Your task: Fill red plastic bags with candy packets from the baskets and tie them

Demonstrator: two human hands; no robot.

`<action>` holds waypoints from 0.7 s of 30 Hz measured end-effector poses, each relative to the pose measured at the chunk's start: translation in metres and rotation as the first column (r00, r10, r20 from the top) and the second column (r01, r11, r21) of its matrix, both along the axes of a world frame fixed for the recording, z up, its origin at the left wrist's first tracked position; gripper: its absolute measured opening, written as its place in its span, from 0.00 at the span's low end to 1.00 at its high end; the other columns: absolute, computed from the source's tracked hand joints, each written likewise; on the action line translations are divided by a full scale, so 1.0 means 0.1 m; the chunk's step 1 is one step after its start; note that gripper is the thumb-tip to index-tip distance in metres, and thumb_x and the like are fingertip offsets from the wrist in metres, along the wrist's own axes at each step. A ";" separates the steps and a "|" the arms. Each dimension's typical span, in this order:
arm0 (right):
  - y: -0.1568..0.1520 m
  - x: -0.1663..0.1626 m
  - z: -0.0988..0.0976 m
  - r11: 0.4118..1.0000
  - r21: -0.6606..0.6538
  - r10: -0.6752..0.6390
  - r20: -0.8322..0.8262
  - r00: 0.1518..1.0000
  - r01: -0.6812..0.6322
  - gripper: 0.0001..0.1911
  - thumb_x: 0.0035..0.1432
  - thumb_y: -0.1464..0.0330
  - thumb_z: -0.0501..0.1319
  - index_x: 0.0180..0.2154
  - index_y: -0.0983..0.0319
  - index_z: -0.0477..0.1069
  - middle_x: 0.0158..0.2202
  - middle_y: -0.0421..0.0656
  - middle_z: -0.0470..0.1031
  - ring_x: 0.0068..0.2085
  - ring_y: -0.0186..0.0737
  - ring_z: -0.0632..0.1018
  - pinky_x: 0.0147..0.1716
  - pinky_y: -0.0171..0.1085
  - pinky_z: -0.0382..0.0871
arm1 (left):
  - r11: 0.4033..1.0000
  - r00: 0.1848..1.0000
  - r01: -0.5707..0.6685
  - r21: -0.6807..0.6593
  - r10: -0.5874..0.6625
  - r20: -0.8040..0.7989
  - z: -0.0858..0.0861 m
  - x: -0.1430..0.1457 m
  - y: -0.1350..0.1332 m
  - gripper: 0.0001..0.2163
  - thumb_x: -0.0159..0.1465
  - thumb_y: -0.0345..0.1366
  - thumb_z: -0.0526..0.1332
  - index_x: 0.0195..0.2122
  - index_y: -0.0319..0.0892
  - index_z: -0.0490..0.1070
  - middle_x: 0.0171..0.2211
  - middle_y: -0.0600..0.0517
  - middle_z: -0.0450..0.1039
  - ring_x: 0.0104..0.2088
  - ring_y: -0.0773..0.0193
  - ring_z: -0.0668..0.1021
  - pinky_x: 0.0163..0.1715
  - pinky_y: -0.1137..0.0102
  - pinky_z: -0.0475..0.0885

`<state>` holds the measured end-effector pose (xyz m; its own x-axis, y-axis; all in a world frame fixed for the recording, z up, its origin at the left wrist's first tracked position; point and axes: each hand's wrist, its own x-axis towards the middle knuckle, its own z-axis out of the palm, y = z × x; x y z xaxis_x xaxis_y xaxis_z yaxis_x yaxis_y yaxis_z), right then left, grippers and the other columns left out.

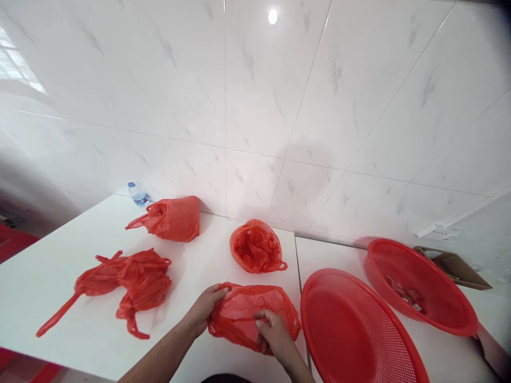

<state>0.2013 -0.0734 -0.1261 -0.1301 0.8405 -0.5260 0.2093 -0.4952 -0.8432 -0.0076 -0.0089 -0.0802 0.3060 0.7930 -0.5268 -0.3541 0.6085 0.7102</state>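
A thin red plastic bag (243, 311) lies flattened on the white table in front of me. My left hand (209, 307) is closed on its upper left edge, thumb on top. Over the bag's right half, my right hand (275, 332) has its fingers curled and pressed together on the plastic. Just beyond stands another red bag (255, 247), bunched up with its mouth upward. To my left are several knotted red bags (146, 279) in a heap, their handles trailing. What they contain cannot be made out.
At right sit a red perforated basket (355, 330) and a red basin (431, 287) holding a few small packets. A person's arm (493, 348) shows by the basin, near a cardboard box (459, 266). Behind stand a full red bag (179, 218) and a water bottle (138, 196).
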 end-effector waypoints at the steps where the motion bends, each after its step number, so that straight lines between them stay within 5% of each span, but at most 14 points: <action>1: -0.01 -0.01 0.00 1.000 -0.006 0.001 -0.007 1.000 -0.001 0.20 0.53 0.61 0.52 0.44 0.65 0.65 0.18 0.36 0.71 0.14 0.30 0.66 0.16 0.31 0.52 | 1.000 1.000 -0.004 0.000 0.004 0.006 0.00 0.00 0.00 0.11 0.50 0.38 0.70 0.31 0.37 0.75 0.26 0.49 0.78 0.25 0.65 0.77 0.28 0.73 0.69; 21: -0.13 0.02 -0.03 1.000 0.010 -0.016 0.016 1.000 0.016 0.27 0.51 0.53 0.52 0.45 0.66 0.64 0.18 0.36 0.70 0.15 0.30 0.66 0.16 0.31 0.48 | 0.998 0.997 -0.047 -0.031 0.048 0.052 -0.11 -0.02 -0.05 0.11 0.49 0.37 0.71 0.30 0.37 0.75 0.24 0.52 0.77 0.23 0.67 0.76 0.28 0.73 0.68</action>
